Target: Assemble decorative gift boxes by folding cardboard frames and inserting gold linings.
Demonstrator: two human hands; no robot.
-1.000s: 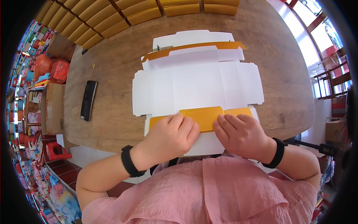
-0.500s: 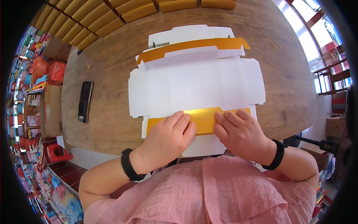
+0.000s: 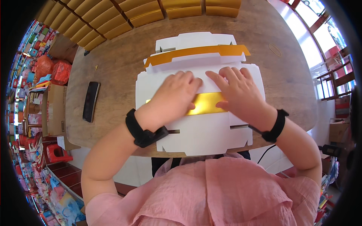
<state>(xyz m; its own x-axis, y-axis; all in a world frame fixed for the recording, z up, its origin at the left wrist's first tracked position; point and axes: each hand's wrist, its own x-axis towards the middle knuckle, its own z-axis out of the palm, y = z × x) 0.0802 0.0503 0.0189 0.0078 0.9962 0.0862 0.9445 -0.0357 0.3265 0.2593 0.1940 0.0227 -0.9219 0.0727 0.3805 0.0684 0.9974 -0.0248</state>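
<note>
Since the white card (image 3: pixel 205 132) lies mostly flat, the table (image 3: pixel 117 94) likely holds it steady. The left hand (image 3: pixel 171 94) is half open and the right hand (image 3: pixel 243 90) spreads wider, both over the card's near gold flap (image 3: pixel 205 104); neither seems to grip anything.

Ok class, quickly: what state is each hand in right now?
Left hand: open, palm down over the gold flap, gripping nothing visible.
Right hand: open, spread over the same flap.
</note>
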